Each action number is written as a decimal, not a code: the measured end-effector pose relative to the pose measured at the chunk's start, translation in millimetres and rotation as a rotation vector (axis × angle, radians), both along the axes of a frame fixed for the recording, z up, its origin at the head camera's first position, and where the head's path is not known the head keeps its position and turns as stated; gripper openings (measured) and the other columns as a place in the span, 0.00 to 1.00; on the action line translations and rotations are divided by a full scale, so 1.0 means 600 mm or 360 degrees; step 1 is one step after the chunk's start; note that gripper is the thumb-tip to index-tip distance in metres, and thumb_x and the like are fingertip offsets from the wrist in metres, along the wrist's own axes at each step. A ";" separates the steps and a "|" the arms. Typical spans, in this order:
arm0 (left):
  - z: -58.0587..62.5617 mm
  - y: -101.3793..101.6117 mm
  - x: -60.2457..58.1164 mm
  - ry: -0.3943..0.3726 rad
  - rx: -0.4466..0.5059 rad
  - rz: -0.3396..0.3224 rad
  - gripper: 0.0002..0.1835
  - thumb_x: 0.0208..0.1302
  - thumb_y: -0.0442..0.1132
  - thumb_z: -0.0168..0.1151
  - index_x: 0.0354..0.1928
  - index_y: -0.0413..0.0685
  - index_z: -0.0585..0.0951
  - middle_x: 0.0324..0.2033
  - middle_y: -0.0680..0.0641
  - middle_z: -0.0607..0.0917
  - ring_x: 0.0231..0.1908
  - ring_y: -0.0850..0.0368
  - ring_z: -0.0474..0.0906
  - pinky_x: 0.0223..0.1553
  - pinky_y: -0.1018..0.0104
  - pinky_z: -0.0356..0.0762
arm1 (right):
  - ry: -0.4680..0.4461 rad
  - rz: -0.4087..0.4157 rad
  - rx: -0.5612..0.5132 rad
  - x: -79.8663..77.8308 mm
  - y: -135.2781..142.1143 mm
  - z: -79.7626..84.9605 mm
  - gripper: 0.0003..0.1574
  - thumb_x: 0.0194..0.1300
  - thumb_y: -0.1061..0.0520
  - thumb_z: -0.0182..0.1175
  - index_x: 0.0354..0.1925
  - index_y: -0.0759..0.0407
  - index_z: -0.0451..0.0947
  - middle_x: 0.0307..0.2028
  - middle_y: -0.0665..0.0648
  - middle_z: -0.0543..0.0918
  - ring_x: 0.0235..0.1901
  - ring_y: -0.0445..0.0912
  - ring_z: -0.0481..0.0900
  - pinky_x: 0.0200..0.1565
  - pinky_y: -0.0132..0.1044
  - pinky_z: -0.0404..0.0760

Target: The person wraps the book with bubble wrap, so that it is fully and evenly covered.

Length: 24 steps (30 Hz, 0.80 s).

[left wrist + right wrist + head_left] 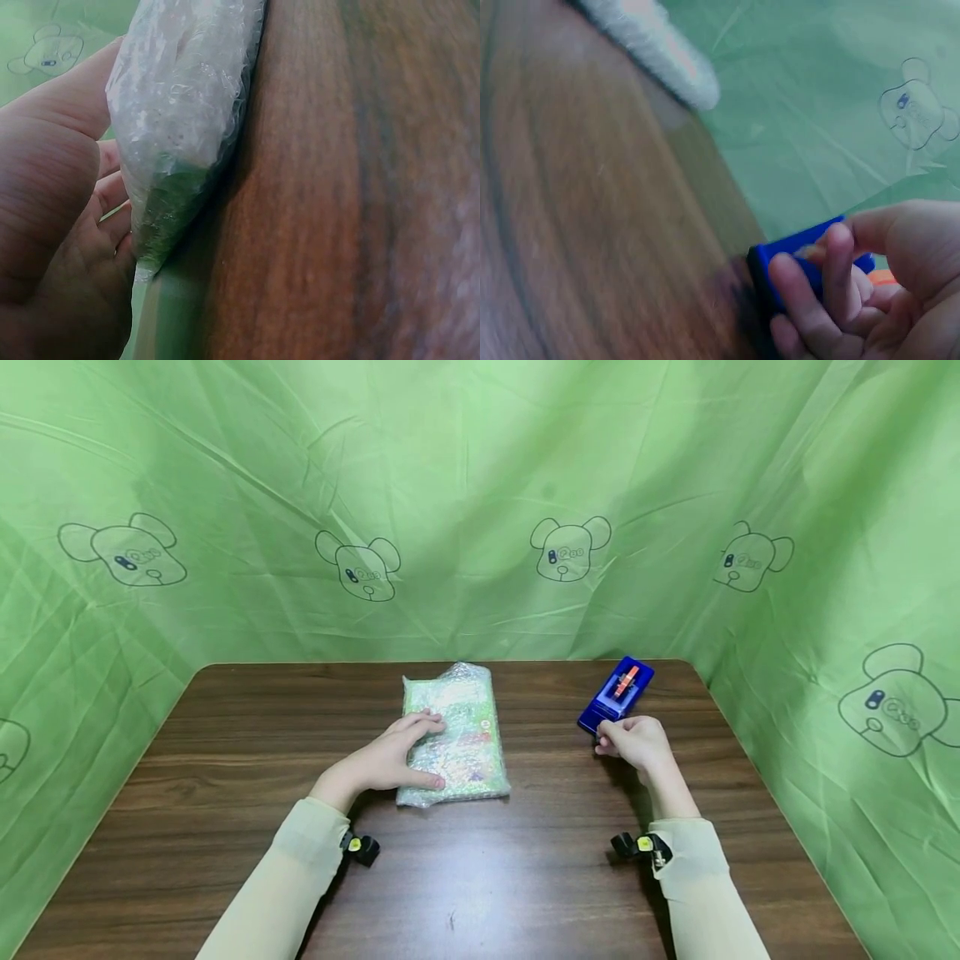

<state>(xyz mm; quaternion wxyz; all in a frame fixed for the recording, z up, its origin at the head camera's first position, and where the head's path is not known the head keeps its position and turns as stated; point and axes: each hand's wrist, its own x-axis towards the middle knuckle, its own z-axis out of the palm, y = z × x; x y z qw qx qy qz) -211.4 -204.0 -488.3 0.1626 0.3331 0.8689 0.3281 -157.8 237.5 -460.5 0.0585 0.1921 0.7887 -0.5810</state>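
A flat rectangular pack (468,718), green and printed under clear bubble wrap, lies on the table at centre. My left hand (390,756) rests on its left side, fingers spread over the wrap and thumb near the front edge. In the left wrist view the bubble wrap (180,90) runs along the thumb and palm. Toward the right back lies a slim blue case (618,689) with an orange strip on its face. Thumb and curled fingertips of my right hand (637,743) pinch at its near corner, partly hiding that end; the blue case (795,244) shows behind them.
The dark wood-grain table (465,877) has its back edge just behind the pack and the case. Green cloth (480,460) with printed mouse heads hangs behind and at both sides. A small black camera (363,850) is strapped at each cuff.
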 end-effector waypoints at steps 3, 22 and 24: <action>0.001 0.000 0.001 0.0004 0.0005 -0.0007 0.53 0.60 0.65 0.81 0.82 0.50 0.70 0.85 0.45 0.61 0.86 0.42 0.46 0.83 0.36 0.50 | -0.0027 0.0104 -0.0033 0.003 0.007 0.003 0.14 0.75 0.60 0.61 0.34 0.70 0.84 0.24 0.50 0.85 0.27 0.40 0.91 0.40 0.31 0.91; -0.001 0.000 0.002 0.0021 0.0027 -0.0018 0.52 0.61 0.64 0.81 0.81 0.49 0.71 0.84 0.44 0.62 0.86 0.41 0.47 0.82 0.34 0.50 | -0.0046 0.0726 0.0065 0.017 0.039 0.035 0.21 0.82 0.50 0.63 0.49 0.70 0.83 0.48 0.64 0.91 0.42 0.49 0.92 0.43 0.40 0.81; -0.002 0.000 0.001 0.0020 0.0016 -0.0014 0.53 0.61 0.65 0.81 0.81 0.50 0.70 0.84 0.45 0.61 0.86 0.42 0.46 0.83 0.35 0.50 | -0.0042 0.0722 0.0065 0.017 0.038 0.038 0.21 0.82 0.50 0.64 0.49 0.70 0.84 0.47 0.63 0.92 0.42 0.48 0.92 0.39 0.39 0.78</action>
